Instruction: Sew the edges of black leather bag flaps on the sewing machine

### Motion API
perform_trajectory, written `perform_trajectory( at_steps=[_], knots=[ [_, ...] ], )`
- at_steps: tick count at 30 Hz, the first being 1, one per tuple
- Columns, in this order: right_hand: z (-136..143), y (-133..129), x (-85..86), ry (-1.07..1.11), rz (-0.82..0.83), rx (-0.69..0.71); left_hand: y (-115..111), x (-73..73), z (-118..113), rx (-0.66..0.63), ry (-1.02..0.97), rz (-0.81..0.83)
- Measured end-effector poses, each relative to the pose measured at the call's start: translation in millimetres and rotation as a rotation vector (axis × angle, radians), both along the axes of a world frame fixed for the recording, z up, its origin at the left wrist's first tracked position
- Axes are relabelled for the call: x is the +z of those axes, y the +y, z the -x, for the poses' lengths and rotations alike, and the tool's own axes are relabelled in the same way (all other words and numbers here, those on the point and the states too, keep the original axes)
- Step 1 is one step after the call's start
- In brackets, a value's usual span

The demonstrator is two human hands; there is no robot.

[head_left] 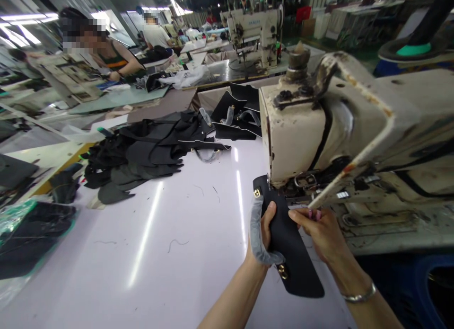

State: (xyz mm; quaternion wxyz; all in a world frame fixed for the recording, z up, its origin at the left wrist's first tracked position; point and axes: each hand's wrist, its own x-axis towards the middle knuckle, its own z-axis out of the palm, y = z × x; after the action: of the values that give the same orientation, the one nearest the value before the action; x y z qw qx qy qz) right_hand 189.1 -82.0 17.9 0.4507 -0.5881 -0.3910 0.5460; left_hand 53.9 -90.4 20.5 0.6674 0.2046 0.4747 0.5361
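My left hand grips a black flat bag panel, its thumb lying on the panel's face. A curved handle in a clear plastic sleeve is fixed to the panel with gold-coloured rings, one near each end. The panel's far end sits under the head of a sewing machine. My right hand is at the panel's right edge, a fingertip against it and the other fingers curled. Small pink bits show among those fingers; what they belong to is unclear.
Black cut pieces are heaped on the white table. More panels with handles lie behind, beside the machine. A plastic-wrapped black bundle is at left. Another sewing machine and a seated co-worker are beyond.
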Motion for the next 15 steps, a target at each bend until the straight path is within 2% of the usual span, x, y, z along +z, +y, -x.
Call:
perform_trajectory(
  at_steps=[12, 15],
  knots=[
    [10, 18, -0.7, -0.22, -0.103, -0.095, 20, -3.1, 3, 0.009, 0.03, -0.019],
    [11, 19, -3.2, -0.238, -0.108, -0.107, 19, -6.2, 7, -0.047, -0.032, -0.021]
  ],
)
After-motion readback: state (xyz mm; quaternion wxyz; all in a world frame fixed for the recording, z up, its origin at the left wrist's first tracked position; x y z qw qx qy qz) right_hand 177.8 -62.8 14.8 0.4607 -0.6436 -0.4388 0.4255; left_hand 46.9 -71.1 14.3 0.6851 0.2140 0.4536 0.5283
